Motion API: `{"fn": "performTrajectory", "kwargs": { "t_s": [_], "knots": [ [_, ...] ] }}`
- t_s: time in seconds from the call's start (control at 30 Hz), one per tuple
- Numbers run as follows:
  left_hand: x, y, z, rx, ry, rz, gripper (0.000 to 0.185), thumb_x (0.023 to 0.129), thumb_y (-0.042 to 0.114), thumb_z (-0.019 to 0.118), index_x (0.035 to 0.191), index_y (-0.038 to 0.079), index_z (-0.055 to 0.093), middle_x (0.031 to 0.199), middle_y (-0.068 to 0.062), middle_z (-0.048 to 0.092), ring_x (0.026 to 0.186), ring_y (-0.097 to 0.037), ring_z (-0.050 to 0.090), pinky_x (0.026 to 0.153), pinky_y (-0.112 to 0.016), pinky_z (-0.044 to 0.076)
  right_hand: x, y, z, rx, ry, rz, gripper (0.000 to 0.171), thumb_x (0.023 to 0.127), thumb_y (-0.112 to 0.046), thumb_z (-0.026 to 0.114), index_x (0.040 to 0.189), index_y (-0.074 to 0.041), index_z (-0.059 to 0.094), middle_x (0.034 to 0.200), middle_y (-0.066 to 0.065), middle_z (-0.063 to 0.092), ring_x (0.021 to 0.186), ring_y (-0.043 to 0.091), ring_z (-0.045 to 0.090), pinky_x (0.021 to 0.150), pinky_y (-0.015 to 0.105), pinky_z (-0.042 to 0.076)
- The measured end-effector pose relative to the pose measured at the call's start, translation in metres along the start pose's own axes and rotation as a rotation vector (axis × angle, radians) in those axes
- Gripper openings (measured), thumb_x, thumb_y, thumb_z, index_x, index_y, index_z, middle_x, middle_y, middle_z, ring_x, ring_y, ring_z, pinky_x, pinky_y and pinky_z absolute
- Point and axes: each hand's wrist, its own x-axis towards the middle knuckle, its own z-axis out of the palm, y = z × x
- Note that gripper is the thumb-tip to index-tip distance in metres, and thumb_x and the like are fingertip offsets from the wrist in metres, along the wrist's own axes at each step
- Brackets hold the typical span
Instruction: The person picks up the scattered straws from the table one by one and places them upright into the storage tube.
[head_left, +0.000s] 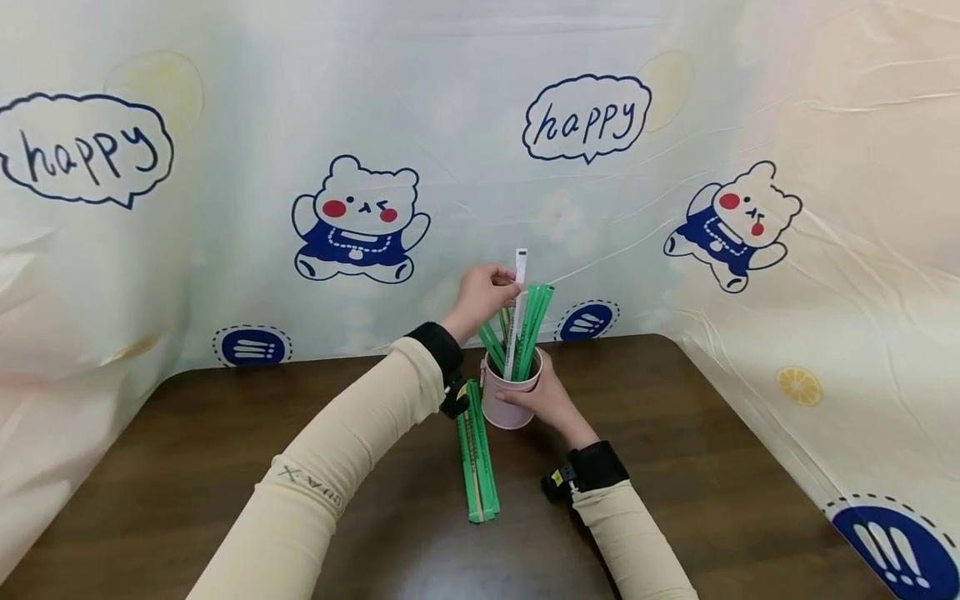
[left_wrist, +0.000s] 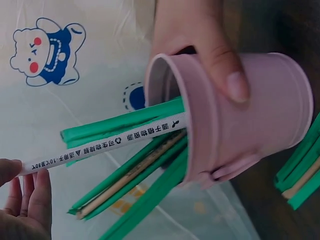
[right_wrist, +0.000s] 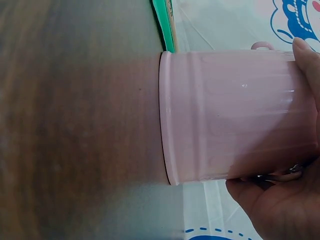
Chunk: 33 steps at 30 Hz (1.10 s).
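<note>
We pinch the white wrapped chopstick pack with left hand fingers, its lower end in the pink cup among green packs. Right hand fingers curl round the cup on the table. More green packs lie beside it.

A dark brown wooden table fills the bottom of the head view. Behind it and along both sides hangs a pale shiny plastic sheet with pictures on it. Two white cartoon bears in blue dresses have red cheeks. Two speech bubbles say "happy". Small round blue badges sit low on the sheet, and a yellow lemon slice shows at the right.
</note>
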Motion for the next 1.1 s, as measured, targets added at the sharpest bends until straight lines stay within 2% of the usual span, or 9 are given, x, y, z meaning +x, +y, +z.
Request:
{"fn": "performTrajectory", "kwargs": {
  "t_s": [0.2, 0.33, 0.5, 0.6, 0.8, 0.93, 1.1],
  "knots": [
    [-0.006, -0.023, 0.009, 0.019, -0.018, -0.027, 0.025, 0.100, 0.005, 0.061, 0.123, -0.005, 0.062, 0.121, -0.024, 0.067, 0.112, -0.035, 0.067, 0.098, -0.047, 0.060, 0.002, -0.002, -0.001, 0.032, -0.026, 0.008, 0.091, 0.084, -0.009, 0.083, 0.155, -0.003, 0.026, 0.150, 0.024, 0.045, 0.134, 0.038, 0.052, 0.116, 0.057, 0.044],
    [-0.010, -0.032, 0.012, 0.037, -0.049, -0.055, 0.024, 0.099, 0.004, 0.062, 0.122, -0.004, 0.061, 0.122, -0.024, 0.066, 0.107, -0.035, 0.068, 0.096, -0.047, 0.060, 0.002, -0.001, 0.000, 0.042, -0.023, -0.003, 0.088, 0.084, -0.006, 0.082, 0.154, -0.002, 0.029, 0.149, 0.024, 0.047, 0.133, 0.039, 0.053, 0.115, 0.057, 0.044],
    [-0.010, -0.040, 0.014, 0.106, -0.056, -0.065, 0.024, 0.097, 0.002, 0.064, 0.120, -0.004, 0.063, 0.120, -0.024, 0.070, 0.091, -0.029, 0.070, 0.087, -0.044, 0.061, 0.002, -0.002, 0.000, 0.028, -0.019, -0.020, 0.088, 0.083, -0.006, 0.083, 0.154, -0.003, 0.030, 0.149, 0.023, 0.048, 0.132, 0.036, 0.054, 0.114, 0.054, 0.046],
    [-0.010, -0.043, 0.012, 0.135, -0.068, -0.063, 0.029, 0.098, 0.004, 0.064, 0.126, -0.003, 0.062, 0.122, -0.024, 0.070, 0.092, -0.030, 0.072, 0.086, -0.043, 0.061, 0.002, -0.002, 0.000, 0.034, -0.018, -0.038, 0.086, 0.083, -0.005, 0.083, 0.153, -0.003, 0.033, 0.147, 0.023, 0.050, 0.131, 0.037, 0.055, 0.113, 0.055, 0.046],
    [-0.015, -0.036, -0.005, 0.150, -0.087, -0.062, 0.044, 0.103, 0.010, 0.056, 0.146, 0.004, 0.053, 0.138, -0.023, 0.065, 0.115, -0.037, 0.069, 0.096, -0.042, 0.059, 0.001, 0.000, 0.002, 0.026, -0.031, -0.039, 0.088, 0.083, -0.008, 0.083, 0.153, -0.001, 0.031, 0.148, 0.025, 0.048, 0.131, 0.039, 0.054, 0.112, 0.056, 0.046],
    [-0.017, -0.025, -0.024, 0.111, -0.109, -0.036, 0.041, 0.103, 0.009, 0.054, 0.144, 0.002, 0.056, 0.136, -0.025, 0.065, 0.118, -0.038, 0.068, 0.100, -0.042, 0.059, 0.000, -0.002, 0.001, 0.018, -0.018, -0.019, 0.090, 0.084, -0.008, 0.083, 0.154, -0.001, 0.028, 0.150, 0.025, 0.045, 0.132, 0.040, 0.052, 0.113, 0.058, 0.045],
    [-0.023, -0.025, -0.051, 0.125, -0.183, -0.031, 0.035, 0.101, 0.009, 0.058, 0.134, -0.004, 0.063, 0.129, -0.029, 0.067, 0.112, -0.040, 0.070, 0.091, -0.036, 0.063, 0.000, -0.003, 0.000, 0.006, -0.005, -0.015, 0.091, 0.082, -0.007, 0.084, 0.154, -0.001, 0.028, 0.149, 0.026, 0.046, 0.132, 0.041, 0.052, 0.115, 0.060, 0.043]
  ]
}}
